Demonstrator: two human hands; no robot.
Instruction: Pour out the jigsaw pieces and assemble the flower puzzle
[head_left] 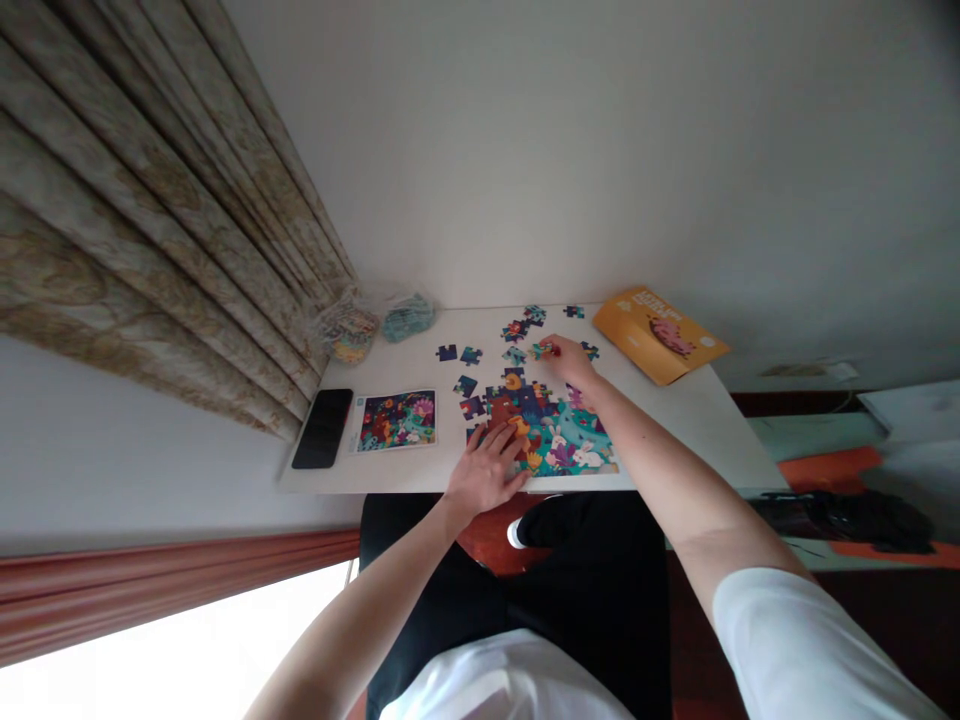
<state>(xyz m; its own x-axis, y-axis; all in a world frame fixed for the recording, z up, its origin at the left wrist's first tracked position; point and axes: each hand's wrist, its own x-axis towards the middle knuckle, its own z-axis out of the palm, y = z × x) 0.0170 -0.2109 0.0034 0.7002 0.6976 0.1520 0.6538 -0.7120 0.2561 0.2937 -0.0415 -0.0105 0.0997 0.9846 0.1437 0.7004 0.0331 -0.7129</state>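
A partly assembled colourful jigsaw puzzle (559,430) lies near the front edge of a white table (675,420). My left hand (486,468) rests flat on the puzzle's left part, fingers stretched out over an orange patch. My right hand (568,361) reaches past the puzzle to the loose pieces and pinches a small teal and red puzzle piece (541,350). Several loose pieces (516,330) lie scattered behind the puzzle.
A picture card (397,420) and a black phone (323,428) lie at the table's left. Two plastic bags of pieces (379,325) sit at the back left by the curtain (150,230). An orange puzzle box (660,333) lies at the back right.
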